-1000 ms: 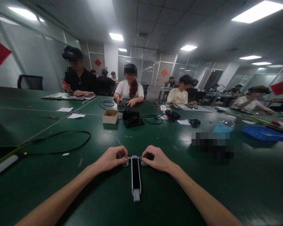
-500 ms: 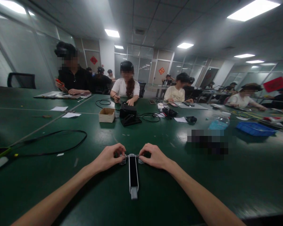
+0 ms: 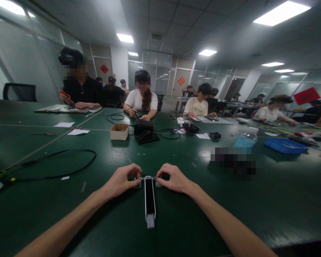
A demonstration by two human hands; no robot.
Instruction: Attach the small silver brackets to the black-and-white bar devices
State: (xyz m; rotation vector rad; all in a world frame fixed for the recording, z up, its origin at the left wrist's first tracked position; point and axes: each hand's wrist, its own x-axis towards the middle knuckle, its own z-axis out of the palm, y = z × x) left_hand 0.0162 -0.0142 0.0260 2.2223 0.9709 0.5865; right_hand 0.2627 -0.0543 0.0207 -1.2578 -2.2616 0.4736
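A long, narrow device point(image 3: 150, 200) with a white frame, a black top strip and a grey end piece lies on the green table point(image 3: 187, 221), its grey end toward me. Small grey metallic parts stick out to both sides at its far end. My left hand point(image 3: 125, 178) pinches the left side part point(image 3: 138, 183) between thumb and fingers. On the opposite side, my right hand point(image 3: 173, 178) has its thumb and fingers closed on the right side part point(image 3: 158, 183). My fingertips partly cover both parts, so their exact shape is hidden.
Beyond my hands stand a small open box point(image 3: 119, 132) and a black device point(image 3: 144, 129) with cables. A bottle with blue liquid point(image 3: 246, 138) and a blue tray point(image 3: 286, 145) are at right. A black cable point(image 3: 93, 160) loops at left. Several people sit across the table.
The whole view has shifted slightly, so things appear farther left. Both hands keep their pinch on the side parts, and the device stays in place on the table.
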